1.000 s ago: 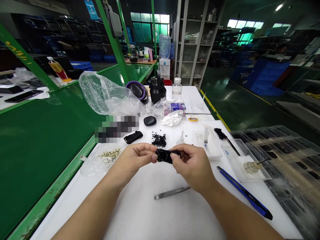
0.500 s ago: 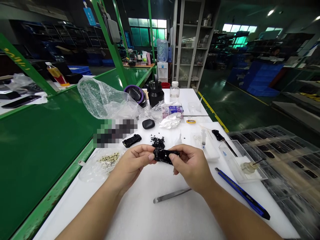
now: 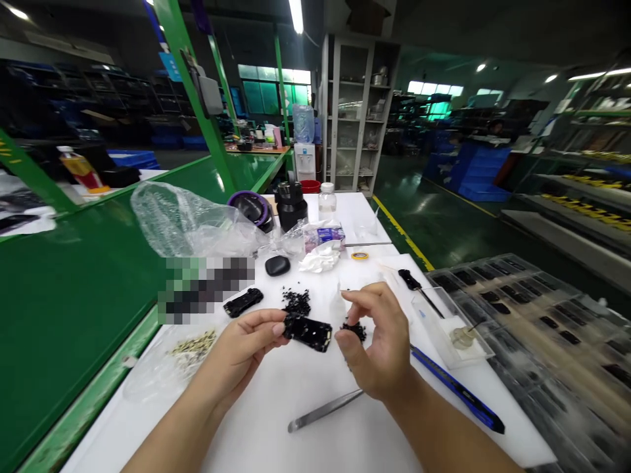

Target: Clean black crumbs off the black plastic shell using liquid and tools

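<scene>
One grip left now: black part (image 3: 308, 332) is pinched by left hand (image 3: 241, 351). Right hand (image 3: 379, 341) was pulled off, fingers loosened.

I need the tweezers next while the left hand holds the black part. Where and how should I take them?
Pinch the tweezers at mid-length across their narrow width, coming straight down from above with the right hand. They lie flat and slanted on the white mat, apart from other things, with the rounded end nearest the person.
</scene>
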